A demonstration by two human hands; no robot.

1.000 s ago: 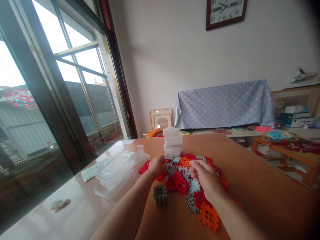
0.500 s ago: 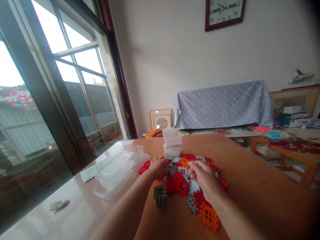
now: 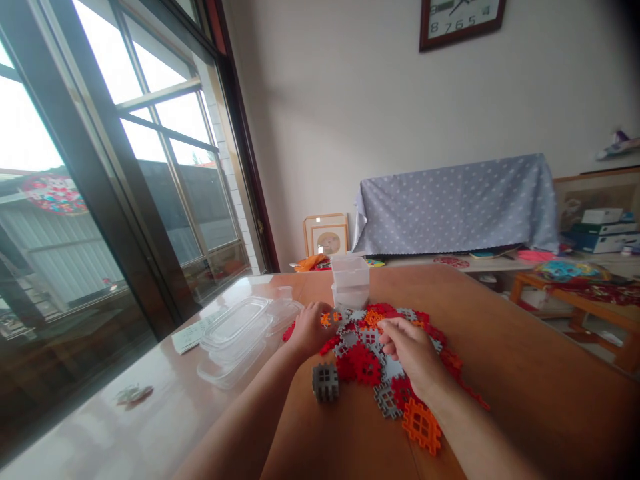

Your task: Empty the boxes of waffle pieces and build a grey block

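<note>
My left hand (image 3: 311, 328) is at the left side of a heap of flat toothed plastic building pieces in red, grey and orange. Its fingers and thumb are apart, and an orange piece (image 3: 326, 320) shows in the gap. Over the right part of the heap, my right hand (image 3: 411, 350) has its fingers curled together; whatever they hold, if anything, is hidden. A grey cube (image 3: 325, 383) built from such pieces stands on the near side of the heap. Closer to me lie a square orange piece (image 3: 421, 425) and a grey piece (image 3: 387, 400).
Clear plastic containers and lids (image 3: 235, 327) lie at the left on the wooden table (image 3: 480, 320), beside a paper sheet (image 3: 193, 335). A translucent box (image 3: 351, 277) stands behind the heap. A small pale packet (image 3: 134, 395) lies at the near left.
My left hand has shifted a little left, uncovering orange pieces by its fingers. My right hand stays curled over the heap. The whole view has tilted slightly downward and left.
</note>
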